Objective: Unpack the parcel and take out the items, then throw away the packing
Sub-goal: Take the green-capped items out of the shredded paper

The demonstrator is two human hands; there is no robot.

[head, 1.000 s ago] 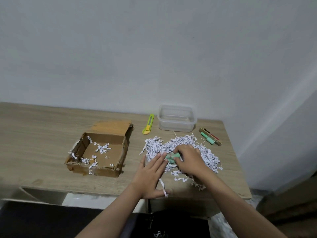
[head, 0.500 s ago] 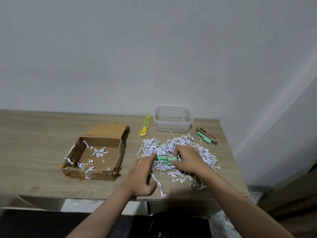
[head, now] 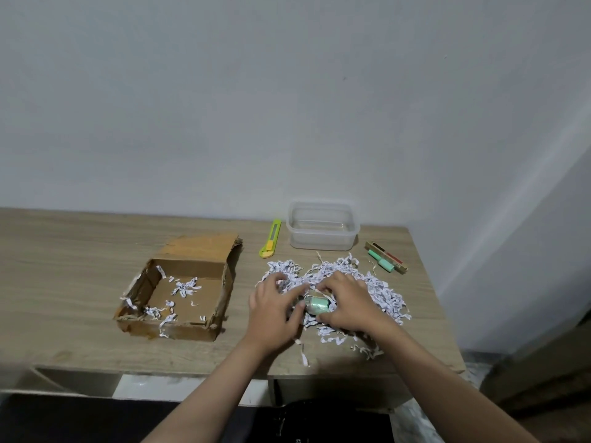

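Note:
An open cardboard box (head: 179, 327) lies on the wooden table's left half, with a few paper shreds inside. A heap of white shredded paper (head: 380, 292) is spread on the table to its right. Both hands are in that heap. My right hand (head: 348, 302) and my left hand (head: 273, 310) hold a small mint-green item (head: 316, 304) between their fingertips, low over the shreds. Part of the item is hidden by my fingers.
A yellow-green utility knife (head: 271, 238) and a clear plastic container (head: 322, 225) sit near the wall. A mint-green marker (head: 380, 263) and a flat wooden piece (head: 391, 259) lie at the back right. The table's front edge (head: 192, 370) runs under my forearms.
Both hands have closed in around the green item in the middle of the shreds; my left hand, flat on the table a second ago, now grips it too.

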